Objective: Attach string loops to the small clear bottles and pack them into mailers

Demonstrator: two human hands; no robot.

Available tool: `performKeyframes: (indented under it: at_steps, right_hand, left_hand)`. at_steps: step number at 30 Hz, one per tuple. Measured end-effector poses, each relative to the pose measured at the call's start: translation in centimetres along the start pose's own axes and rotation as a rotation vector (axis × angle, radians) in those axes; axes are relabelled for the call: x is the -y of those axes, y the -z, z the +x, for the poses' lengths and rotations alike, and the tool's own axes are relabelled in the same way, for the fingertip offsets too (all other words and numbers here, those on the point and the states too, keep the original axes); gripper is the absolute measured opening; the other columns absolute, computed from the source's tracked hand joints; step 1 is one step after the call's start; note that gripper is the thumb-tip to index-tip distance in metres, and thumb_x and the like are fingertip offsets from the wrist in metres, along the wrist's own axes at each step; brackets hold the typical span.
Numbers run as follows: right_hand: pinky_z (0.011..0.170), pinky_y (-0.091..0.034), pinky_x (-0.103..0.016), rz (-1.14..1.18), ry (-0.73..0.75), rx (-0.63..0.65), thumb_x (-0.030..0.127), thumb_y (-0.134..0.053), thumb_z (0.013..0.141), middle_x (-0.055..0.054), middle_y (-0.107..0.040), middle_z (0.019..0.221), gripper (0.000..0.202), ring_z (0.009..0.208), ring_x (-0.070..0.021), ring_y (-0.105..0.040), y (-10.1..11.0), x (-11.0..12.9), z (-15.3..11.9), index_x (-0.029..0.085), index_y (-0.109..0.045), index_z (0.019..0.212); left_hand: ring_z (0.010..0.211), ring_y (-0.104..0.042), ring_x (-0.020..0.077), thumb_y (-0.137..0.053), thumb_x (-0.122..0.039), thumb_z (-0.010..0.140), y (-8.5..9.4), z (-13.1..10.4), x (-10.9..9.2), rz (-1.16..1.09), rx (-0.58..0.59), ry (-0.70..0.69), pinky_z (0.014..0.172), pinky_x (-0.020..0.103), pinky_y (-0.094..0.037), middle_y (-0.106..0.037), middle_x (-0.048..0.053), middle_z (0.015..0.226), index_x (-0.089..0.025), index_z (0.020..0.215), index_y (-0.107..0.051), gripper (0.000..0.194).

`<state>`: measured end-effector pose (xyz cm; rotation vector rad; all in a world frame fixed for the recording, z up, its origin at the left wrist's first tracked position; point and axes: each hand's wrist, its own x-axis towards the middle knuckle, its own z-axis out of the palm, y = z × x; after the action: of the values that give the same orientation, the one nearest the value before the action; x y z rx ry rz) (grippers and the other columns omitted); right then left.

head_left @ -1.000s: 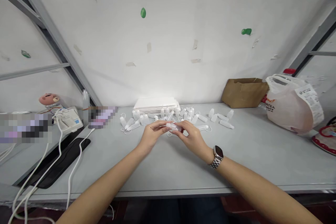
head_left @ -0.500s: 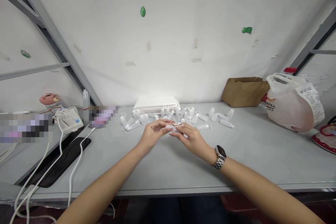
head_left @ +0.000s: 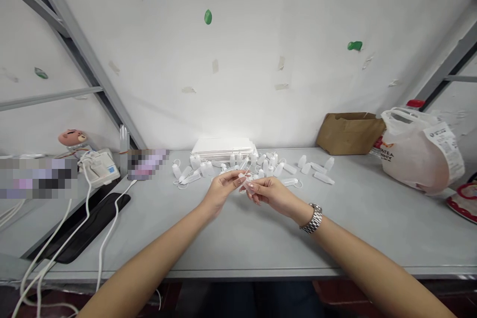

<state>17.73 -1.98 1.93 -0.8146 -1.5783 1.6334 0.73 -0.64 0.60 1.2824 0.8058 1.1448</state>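
Translucent bottle (head_left: 242, 178), partly hidden, is pinched in the fingers of both left hand (head_left: 219, 189) and right hand (head_left: 275, 193), over the table (head_left: 231, 243) near loose bottles (head_left: 323, 178); a light, steady grip should keep its soft-looking plastic from buckling.

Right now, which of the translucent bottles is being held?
The bottle pinched between the left hand and right hand; the other bottles stand or lie on the grey table.
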Motion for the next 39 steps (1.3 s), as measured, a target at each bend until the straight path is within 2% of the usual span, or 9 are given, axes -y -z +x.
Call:
performKeyframes:
  at_steps: [4,7,10,13,17,28,31,35,39]
  right_hand:
    - [0.059,-0.038,-0.025,-0.275,0.05,-0.103,0.043,-0.055,0.078,0.001,-0.052,0.058,0.033,0.056,-0.01,-0.047,-0.1,0.3,-0.1,0.014,-0.061,0.063]
    - [0.059,-0.041,-0.025,-0.301,0.079,-0.159,0.04,-0.06,0.074,0.0,-0.057,0.063,0.026,0.06,-0.0118,-0.052,-0.5,0.1,-0.1,0.015,-0.062,0.078]
    - [0.058,-0.042,-0.026,-0.323,0.113,-0.313,0.037,-0.064,0.072,0.0,-0.06,0.064,0.029,0.06,-0.0129,-0.054,-1.0,-0.4,-0.1,0.016,-0.058,0.091]
    - [0.058,-0.041,-0.026,-0.435,0.186,-0.398,0.038,-0.06,0.075,0.0,-0.059,0.061,0.021,0.058,-0.0124,-0.053,-1.5,-0.6,-0.4,0.017,-0.058,0.078]
    - [0.055,-0.039,-0.025,-0.391,0.194,-0.355,0.042,-0.059,0.076,0.0,-0.056,0.058,0.025,0.054,-0.0116,-0.049,-1.8,-0.1,-0.8,0.018,-0.058,0.068]
    - [0.049,-0.031,-0.023,0.442,-0.031,-0.01,0.03,-0.063,0.073,0.001,-0.052,0.055,0.02,0.047,-0.0062,-0.038,-1.2,-0.4,-0.2,0.012,-0.059,0.063]
    - [0.049,-0.031,-0.023,0.43,-0.019,0.027,0.03,-0.063,0.074,0.001,-0.053,0.056,0.021,0.048,-0.0061,-0.04,-1.0,-0.2,-0.2,0.012,-0.059,0.063]
    - [0.05,-0.033,-0.022,0.282,0.042,-0.039,0.032,-0.065,0.073,0.001,-0.055,0.059,0.023,0.05,-0.0062,-0.044,-1.3,0.3,-0.3,0.012,-0.059,0.064]
    - [0.053,-0.038,-0.023,0.221,0.026,-0.102,0.037,-0.068,0.069,0.001,-0.057,0.06,0.025,0.051,-0.0071,-0.048,-1.7,0.1,-0.3,0.013,-0.059,0.066]
  left_hand:
    - [0.105,-0.053,0.0237,-0.069,-0.031,0.065,0.0,0.0,0.2,-0.068,-0.031,0.023,0.092,0.037,-0.035,-0.063,0.009,0.109,-0.017,0.08,-0.069,0.02]
    - [0.104,-0.053,0.0241,-0.07,-0.031,0.065,0.0,0.0,0.1,-0.105,-0.055,0.034,0.091,0.037,-0.036,-0.063,0.008,0.108,-0.017,0.076,-0.069,0.019]
    - [0.106,-0.052,0.0227,-0.069,-0.031,0.066,0.1,0.0,0.2,-0.137,-0.097,0.012,0.094,0.037,-0.034,-0.062,0.008,0.108,-0.017,0.076,-0.068,0.017]
    - [0.11,-0.05,0.0218,-0.068,-0.029,0.067,0.1,0.0,0.1,-0.157,-0.089,-0.009,0.097,0.035,-0.031,-0.062,0.007,0.108,-0.016,0.073,-0.068,0.014]
    - [0.11,-0.049,0.0234,-0.067,-0.03,0.069,-0.2,-0.3,-0.2,-0.167,-0.042,-0.032,0.096,0.036,-0.033,-0.059,0.008,0.112,-0.016,0.067,-0.067,0.014]
    - [0.117,-0.043,0.0277,-0.064,-0.036,0.071,-0.2,-0.3,-0.5,-0.2,0.072,0.021,0.089,0.035,-0.04,-0.05,0.008,0.128,-0.017,0.073,-0.07,0.02]
    - [0.118,-0.042,0.0287,-0.064,-0.037,0.071,-0.1,-0.3,-0.7,-0.149,0.085,0.009,0.089,0.036,-0.039,-0.05,0.009,0.128,-0.017,0.077,-0.071,0.022]
    - [0.116,-0.045,0.0273,-0.067,-0.034,0.069,0.1,-0.2,-1.0,-0.142,0.024,0.0,0.09,0.038,-0.038,-0.057,0.009,0.119,-0.021,0.092,-0.069,0.026]
    - [0.113,-0.048,0.0262,-0.07,-0.031,0.066,0.5,-0.2,-1.3,-0.223,0.002,0.007,0.089,0.037,-0.038,-0.059,0.007,0.117,-0.021,0.08,-0.07,0.017]
